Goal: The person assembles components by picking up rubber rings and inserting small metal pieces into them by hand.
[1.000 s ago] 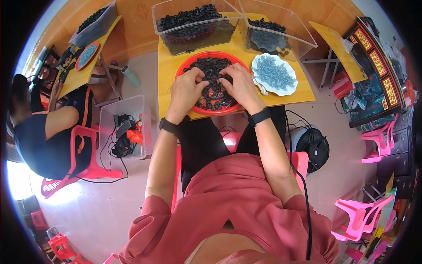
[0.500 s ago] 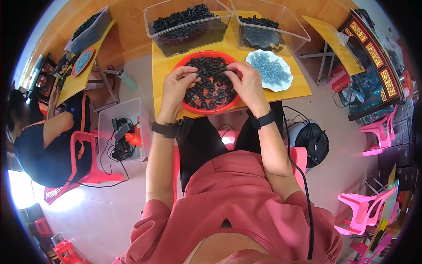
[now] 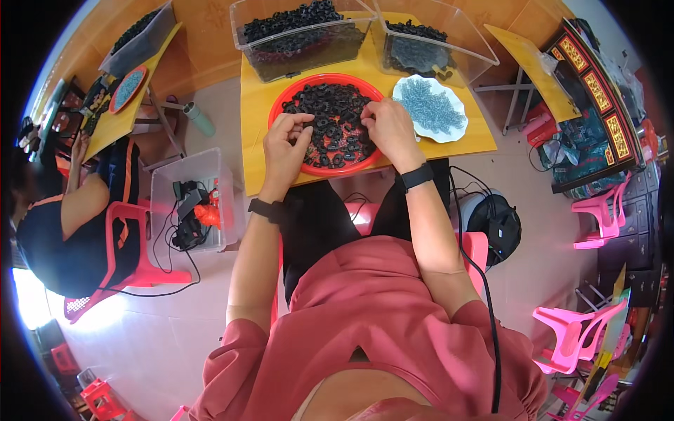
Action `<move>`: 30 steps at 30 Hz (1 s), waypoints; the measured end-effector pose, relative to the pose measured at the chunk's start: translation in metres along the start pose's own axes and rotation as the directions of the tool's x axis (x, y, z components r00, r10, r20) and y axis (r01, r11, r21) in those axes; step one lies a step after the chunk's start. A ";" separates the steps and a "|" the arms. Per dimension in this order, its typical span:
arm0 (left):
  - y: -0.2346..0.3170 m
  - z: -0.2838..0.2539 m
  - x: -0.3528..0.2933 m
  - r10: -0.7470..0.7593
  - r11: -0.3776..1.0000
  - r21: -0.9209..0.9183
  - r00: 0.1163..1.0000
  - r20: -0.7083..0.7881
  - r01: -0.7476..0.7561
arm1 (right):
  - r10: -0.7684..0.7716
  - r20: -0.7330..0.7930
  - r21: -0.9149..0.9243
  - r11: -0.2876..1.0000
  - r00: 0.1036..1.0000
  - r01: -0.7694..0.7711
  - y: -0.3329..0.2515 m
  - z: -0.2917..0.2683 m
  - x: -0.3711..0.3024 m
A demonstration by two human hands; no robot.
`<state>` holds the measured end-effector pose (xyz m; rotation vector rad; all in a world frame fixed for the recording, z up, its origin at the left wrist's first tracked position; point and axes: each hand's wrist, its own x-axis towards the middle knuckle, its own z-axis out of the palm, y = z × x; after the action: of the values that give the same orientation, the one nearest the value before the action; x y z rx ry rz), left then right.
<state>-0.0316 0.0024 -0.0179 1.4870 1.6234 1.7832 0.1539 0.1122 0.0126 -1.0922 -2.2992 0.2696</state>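
A round red tray [image 3: 275, 105] full of small black ring-like pieces [image 3: 330, 105] sits on the yellow table in front of me. Over its left rim is my left hand [image 3: 286, 144], its fingers bent and the thumb a little apart from the fingertips, close to the black pieces. My right hand [image 3: 392, 130] hangs over the right rim with thumb and fingertips pinched together; whatever they hold is too small to make out. Beside that hand stands a white scalloped plate [image 3: 456, 130] heaped with small blue-grey glassy-looking pieces [image 3: 432, 105].
Two clear bins of black pieces, the left bin [image 3: 309, 64] and right bin [image 3: 467, 52], stand at the table's [image 3: 256, 165] far side. Leftward, a co-worker [image 3: 77, 224] sits on a pink chair [image 3: 116, 238]. A clear box [image 3: 228, 200] with cables and a black bag [image 3: 495, 228] flank me.
My left hand has shifted slightly down and its thumb has turned more upright. The right hand stays pinched near the tray's right rim. The view has tilted a little.
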 end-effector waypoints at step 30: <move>0.006 0.006 -0.004 -0.043 0.997 0.074 0.988 0.148 0.033 | -0.005 0.082 0.574 0.818 0.997 -0.043 -0.031 0.003 -0.016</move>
<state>-0.0225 0.0006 -0.0154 1.5695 1.6443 1.5677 0.1408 0.0800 0.0161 -0.7917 -2.0523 0.9666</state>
